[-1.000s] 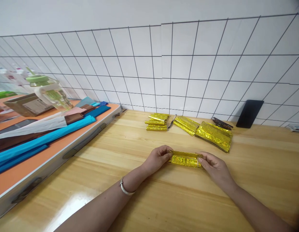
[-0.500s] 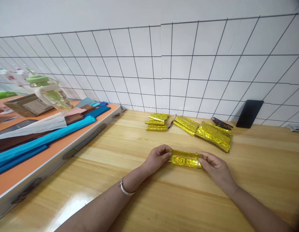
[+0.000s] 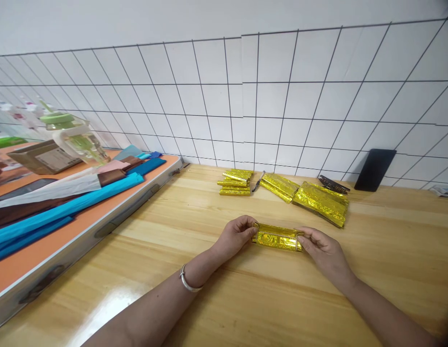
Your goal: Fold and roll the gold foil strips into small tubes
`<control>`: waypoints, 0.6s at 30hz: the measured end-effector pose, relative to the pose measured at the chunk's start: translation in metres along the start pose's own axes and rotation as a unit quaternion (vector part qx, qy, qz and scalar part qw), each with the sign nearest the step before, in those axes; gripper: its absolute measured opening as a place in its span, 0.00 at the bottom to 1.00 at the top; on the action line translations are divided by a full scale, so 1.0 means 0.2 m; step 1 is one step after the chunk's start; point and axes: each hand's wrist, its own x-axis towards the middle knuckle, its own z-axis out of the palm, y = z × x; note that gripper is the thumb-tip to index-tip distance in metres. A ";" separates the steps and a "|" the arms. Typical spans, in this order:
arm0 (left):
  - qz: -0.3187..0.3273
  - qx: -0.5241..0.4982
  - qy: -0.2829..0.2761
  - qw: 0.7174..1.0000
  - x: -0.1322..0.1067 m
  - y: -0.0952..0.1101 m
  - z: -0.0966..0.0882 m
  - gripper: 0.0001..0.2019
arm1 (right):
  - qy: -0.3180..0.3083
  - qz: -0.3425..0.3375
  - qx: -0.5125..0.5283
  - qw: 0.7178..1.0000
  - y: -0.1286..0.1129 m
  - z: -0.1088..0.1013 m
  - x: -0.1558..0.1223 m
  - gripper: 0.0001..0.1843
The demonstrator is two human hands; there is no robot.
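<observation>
A folded strip of gold foil paper (image 3: 277, 237) lies just above the wooden table (image 3: 245, 299), held at both ends. My left hand (image 3: 235, 235) pinches its left end, with a silver bangle on that wrist. My right hand (image 3: 320, 248) pinches its right end. Behind them sit a small stack of folded gold pieces (image 3: 235, 182) and a pile of flat gold foil sheets (image 3: 319, 202).
An orange board (image 3: 46, 241) at the left carries blue, brown and white crepe paper rolls (image 3: 64, 205), a green-lidded bottle (image 3: 74, 135) and a cardboard box (image 3: 43, 156). A black phone (image 3: 374, 169) leans on the tiled wall. A small metal tool (image 3: 258, 181) lies by the gold piles.
Both hands have kept their pinch on the gold strip and shifted it very slightly away from me; nothing else has moved.
</observation>
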 end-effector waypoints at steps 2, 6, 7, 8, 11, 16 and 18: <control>-0.001 0.001 0.003 1.000 0.00 0.00 0.00 0.08 | -0.002 -0.002 0.004 1.000 0.01 0.00 0.00 0.18; -0.006 -0.002 0.013 1.000 0.01 -0.01 -0.01 0.08 | -0.004 -0.001 0.024 1.000 0.02 0.01 0.00 0.19; -0.007 -0.001 0.016 1.000 0.01 -0.01 -0.01 0.08 | -0.004 0.001 0.026 1.000 0.02 0.01 0.00 0.19; -0.008 0.000 0.017 1.000 0.01 -0.01 -0.01 0.08 | -0.003 0.003 0.026 1.000 0.02 0.01 0.00 0.19; -0.012 0.003 0.017 1.000 0.00 -0.01 -0.02 0.08 | -0.006 0.000 0.016 1.000 0.01 0.00 0.00 0.18; -0.011 -0.007 0.015 1.000 0.00 0.00 -0.01 0.08 | -0.001 -0.010 0.006 1.000 0.01 0.00 0.00 0.16; -0.008 -0.008 0.018 1.000 0.00 0.00 -0.01 0.08 | -0.001 -0.006 0.015 1.000 0.01 0.00 0.00 0.17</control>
